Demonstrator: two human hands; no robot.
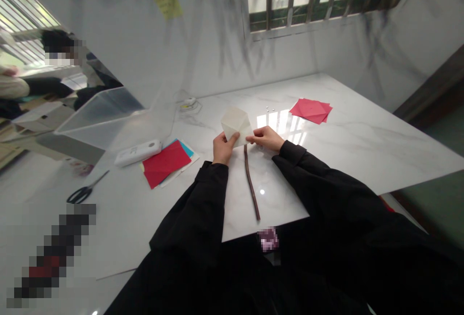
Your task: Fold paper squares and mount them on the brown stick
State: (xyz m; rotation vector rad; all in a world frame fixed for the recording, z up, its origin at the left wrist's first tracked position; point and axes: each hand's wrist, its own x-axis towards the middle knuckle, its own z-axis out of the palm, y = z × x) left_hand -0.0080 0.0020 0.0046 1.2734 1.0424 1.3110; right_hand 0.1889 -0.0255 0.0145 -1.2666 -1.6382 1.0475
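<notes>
A folded piece of white paper point(236, 122) is held up just above the marble table point(348, 146). My left hand point(224, 148) pinches its lower left edge, thumb on top. The paper's lower right corner is pinched by my right hand point(266, 138). Both sleeves are black. A long thin dark brown stick point(251, 181) lies on the table under the paper and runs toward me between my forearms.
Red folded papers point(311, 110) lie at the right back. A stack of red, blue and white sheets point(166, 163) lies left, beside a white oblong device point(137, 153) and scissors point(85, 190). A clear plastic box point(108, 117) stands behind. Another person sits far left.
</notes>
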